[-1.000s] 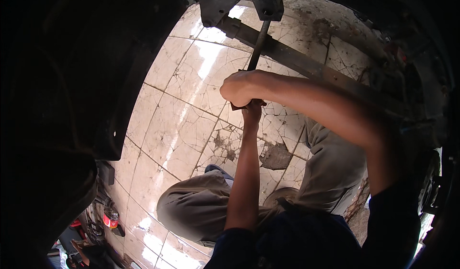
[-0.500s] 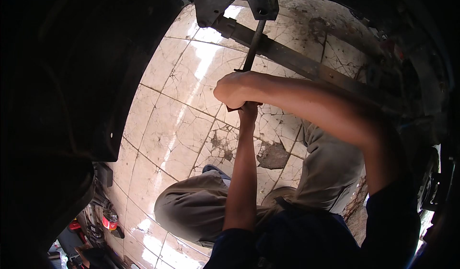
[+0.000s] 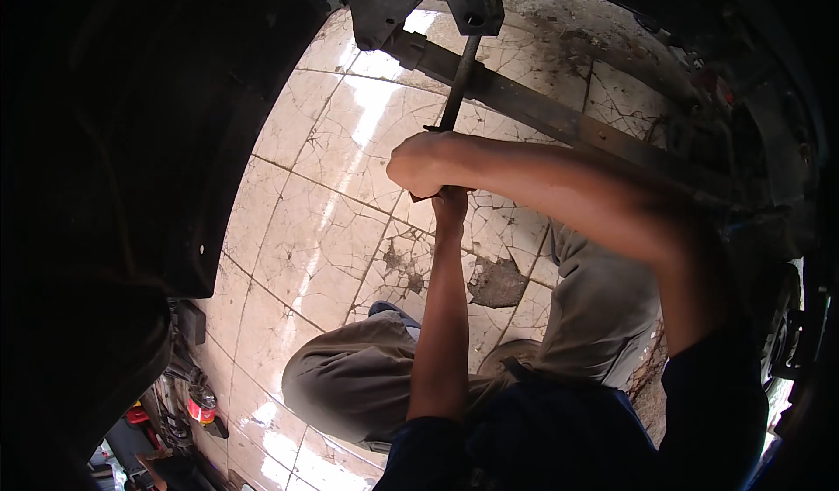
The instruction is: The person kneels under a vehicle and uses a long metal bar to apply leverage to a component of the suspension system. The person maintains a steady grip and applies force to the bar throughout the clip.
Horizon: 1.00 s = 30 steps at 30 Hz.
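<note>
A long dark rod (image 3: pixel 456 89) runs down from below a black metal bracket (image 3: pixel 474 15) to my hands. My right hand (image 3: pixel 416 164) reaches across from the right, its fingers closed round the rod's lower part. Just below it, and partly covered by it, my left hand (image 3: pixel 450 203) comes up from the bottom of the view. Its fingers look curled, but what they grip is hidden. Edges of a reddish-brown piece (image 3: pixel 425 197) stick out beneath my hands on both sides.
A dark metal beam (image 3: pixel 559 117) slants behind the rod. Cracked tiles (image 3: pixel 288 203) cover the floor, with a broken patch (image 3: pixel 498 283) between my knees. A black body panel (image 3: pixel 131 141) fills the left. Lower left, a bottle with a red label (image 3: pixel 200 408) stands near dark parts.
The bracket, rod and both hands sit very slightly further left in the picture. My grip looks the same.
</note>
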Each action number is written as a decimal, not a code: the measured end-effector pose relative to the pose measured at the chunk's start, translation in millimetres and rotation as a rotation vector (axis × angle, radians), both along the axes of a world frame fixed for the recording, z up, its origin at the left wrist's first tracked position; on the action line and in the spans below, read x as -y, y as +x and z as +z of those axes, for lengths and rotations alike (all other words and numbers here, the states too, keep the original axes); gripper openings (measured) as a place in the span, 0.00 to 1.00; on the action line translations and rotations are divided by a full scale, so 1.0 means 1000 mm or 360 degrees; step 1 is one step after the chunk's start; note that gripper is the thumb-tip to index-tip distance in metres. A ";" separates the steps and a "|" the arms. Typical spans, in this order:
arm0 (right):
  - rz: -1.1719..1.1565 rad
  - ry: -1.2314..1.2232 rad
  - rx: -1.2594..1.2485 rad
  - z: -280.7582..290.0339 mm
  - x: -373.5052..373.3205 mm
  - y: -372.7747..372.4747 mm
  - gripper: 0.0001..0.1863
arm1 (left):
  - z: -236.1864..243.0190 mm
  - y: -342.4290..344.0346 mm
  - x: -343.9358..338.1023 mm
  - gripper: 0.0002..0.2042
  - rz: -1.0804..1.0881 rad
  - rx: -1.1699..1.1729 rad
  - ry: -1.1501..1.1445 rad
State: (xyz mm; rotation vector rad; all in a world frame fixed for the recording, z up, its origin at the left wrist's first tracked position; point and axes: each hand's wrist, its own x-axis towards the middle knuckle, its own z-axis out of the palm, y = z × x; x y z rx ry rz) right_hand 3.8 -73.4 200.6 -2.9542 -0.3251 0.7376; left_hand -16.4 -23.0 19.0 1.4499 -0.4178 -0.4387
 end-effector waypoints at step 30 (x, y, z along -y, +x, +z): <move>-0.0017 0.0059 0.0047 -0.013 0.003 -0.001 0.07 | 0.022 -0.004 -0.006 0.19 -0.0126 -0.0330 0.0126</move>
